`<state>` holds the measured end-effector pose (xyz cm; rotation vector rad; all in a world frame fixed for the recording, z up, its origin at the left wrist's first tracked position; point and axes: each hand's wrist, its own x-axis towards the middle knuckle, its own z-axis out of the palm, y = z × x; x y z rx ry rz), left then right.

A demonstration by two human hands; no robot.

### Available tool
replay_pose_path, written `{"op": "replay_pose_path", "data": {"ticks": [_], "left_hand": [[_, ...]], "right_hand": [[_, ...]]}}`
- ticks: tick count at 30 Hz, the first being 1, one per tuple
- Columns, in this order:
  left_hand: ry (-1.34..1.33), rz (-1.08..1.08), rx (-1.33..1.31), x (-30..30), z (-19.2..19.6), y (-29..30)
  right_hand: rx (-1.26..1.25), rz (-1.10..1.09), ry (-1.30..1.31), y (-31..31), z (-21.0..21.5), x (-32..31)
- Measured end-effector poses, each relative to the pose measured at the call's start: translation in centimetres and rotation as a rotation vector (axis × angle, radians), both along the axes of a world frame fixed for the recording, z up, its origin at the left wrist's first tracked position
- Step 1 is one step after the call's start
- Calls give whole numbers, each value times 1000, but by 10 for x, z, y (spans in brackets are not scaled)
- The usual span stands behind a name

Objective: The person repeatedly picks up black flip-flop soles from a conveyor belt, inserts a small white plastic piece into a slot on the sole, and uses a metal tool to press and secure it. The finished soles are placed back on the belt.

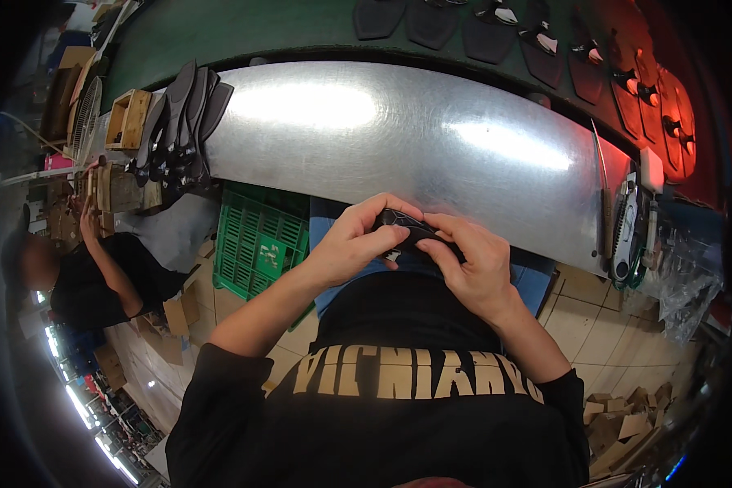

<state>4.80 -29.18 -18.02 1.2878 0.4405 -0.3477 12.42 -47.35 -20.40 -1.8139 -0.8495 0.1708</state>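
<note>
Both hands hold a small black sandal part [413, 232] close to my lap, just off the near edge of the metal worktop [398, 154]. Pale curved lines run over its dark surface, and my fingers cover much of it. My left hand [360, 236] pinches its left side, thumb on top and fingers behind. On the other side my right hand [477, 264] grips it between thumb and fingertips. A small pale bit shows under the left thumb.
Black sandals [183, 114] are stacked at the worktop's left end. A utility knife [624, 232] and a thin tool [602, 187] lie at its right end. Beyond, a green belt [301, 32] carries several sandals, some in red light. A green crate [256, 244] and another person [106, 276] are at left.
</note>
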Motion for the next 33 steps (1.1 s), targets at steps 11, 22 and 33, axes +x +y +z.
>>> {"op": "replay_pose_path", "data": {"ticks": [11,22,33], "left_hand": [[-100,37,50,-2,-5,-8],[-143,650,-357,3,0,32],[119,807,-757,13,-21,10]], "right_hand": [[-100,159,604,-5,25,18],[-395,-786,-602,-83,12,121],[-38,-286,-17,-42,8,40]]}}
